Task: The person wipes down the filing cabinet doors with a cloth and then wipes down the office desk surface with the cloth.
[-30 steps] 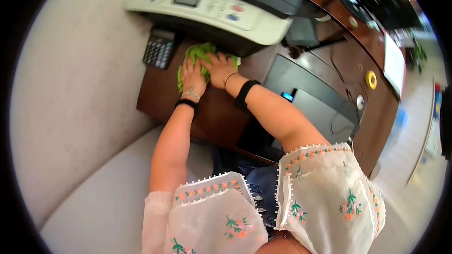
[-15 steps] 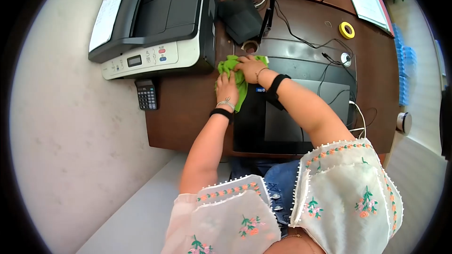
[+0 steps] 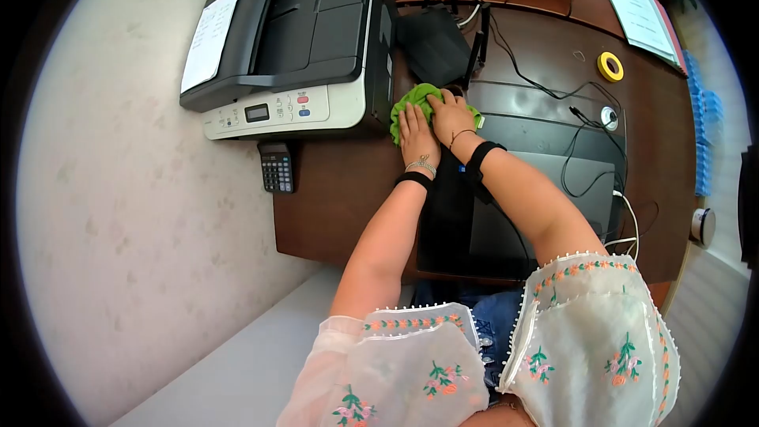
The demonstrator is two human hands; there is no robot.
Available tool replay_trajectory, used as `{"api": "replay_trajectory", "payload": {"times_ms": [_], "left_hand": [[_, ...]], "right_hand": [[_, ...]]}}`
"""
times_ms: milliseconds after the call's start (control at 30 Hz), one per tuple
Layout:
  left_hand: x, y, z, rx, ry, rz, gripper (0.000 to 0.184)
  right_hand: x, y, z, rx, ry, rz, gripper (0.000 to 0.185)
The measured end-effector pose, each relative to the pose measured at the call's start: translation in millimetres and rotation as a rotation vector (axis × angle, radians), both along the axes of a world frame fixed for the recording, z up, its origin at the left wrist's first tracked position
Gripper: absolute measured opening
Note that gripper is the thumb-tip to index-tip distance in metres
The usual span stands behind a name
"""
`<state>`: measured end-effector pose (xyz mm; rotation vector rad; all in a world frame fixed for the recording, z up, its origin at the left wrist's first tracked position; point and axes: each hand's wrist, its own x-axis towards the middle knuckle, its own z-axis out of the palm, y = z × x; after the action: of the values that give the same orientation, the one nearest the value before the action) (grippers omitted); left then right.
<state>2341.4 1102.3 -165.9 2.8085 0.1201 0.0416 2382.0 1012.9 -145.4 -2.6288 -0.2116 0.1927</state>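
Observation:
A crumpled green cloth [image 3: 402,109] lies on the brown desk beside the printer, under both my hands. My left hand [image 3: 418,138] presses on its near side, fingers stretched out flat. Just to the right, my right hand [image 3: 453,119] has its fingers bent into the cloth, bunching it. Part of the cloth is hidden beneath the hands. A dark round thing [image 3: 451,91] shows just beyond my right fingers, partly covered. Below my wrists lies a black mat [image 3: 444,225], with a grey flat panel [image 3: 545,209] on its right.
A large printer [image 3: 316,47] stands left, a calculator [image 3: 277,168] before it. A black router [image 3: 433,46] with upright antennas is just beyond the cloth. Loose cables [image 3: 589,115] cross the right side, near yellow tape [image 3: 609,66] and papers [image 3: 636,12].
The view has shifted, so the desk sits further right and lower. Both hands have moved slightly away from me with the cloth, which is now bunched more tightly beneath them.

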Motion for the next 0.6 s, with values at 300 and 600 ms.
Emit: {"api": "replay_trajectory", "payload": {"times_ms": [300,600], "left_hand": [[62,31,-27,-0.185,-0.068,-0.178,0.054],[45,21,-6,-0.284,-0.007,-0.011,0.048]], "right_hand": [[7,3,-15,0.075,-0.095,0.022,0.048],[7,2,-10,0.063,-0.06,-0.015,0.043]]}}
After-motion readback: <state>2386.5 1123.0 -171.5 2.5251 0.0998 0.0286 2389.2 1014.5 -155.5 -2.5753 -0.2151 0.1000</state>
